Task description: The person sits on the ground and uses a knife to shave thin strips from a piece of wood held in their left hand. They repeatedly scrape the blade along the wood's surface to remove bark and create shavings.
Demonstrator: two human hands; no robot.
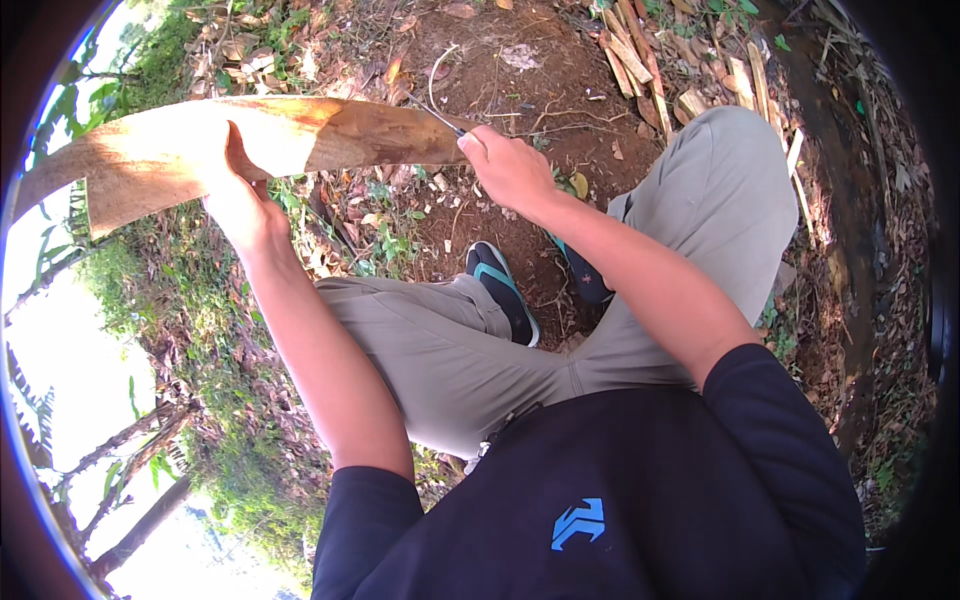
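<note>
A long, broad, flat brown strip, wood-like or bark-like point(370, 135), stretches from the left rim to just in front of my right hand. Sunlight glares on its middle, and a stepped edge shows near its left end. My left hand point(245, 200) grips it from below, thumb on the near face and the other fingers mostly hidden. Closed round the dark handle of a thin-bladed tool, apparently a knife point(440, 118), my right hand point(508, 172) is at the strip's right end. The blade lies against or just over that end; contact is unclear. Beyond it curves a thin pale sliver point(433, 75).
My bent legs in grey trousers point(700, 200) frame brown soil, with dark shoes point(500, 290) between them. Split wood pieces point(640, 65) lie at the far right. Dry leaves and low green plants cover the ground to the left. A dark log-like band point(845, 250) runs along the right.
</note>
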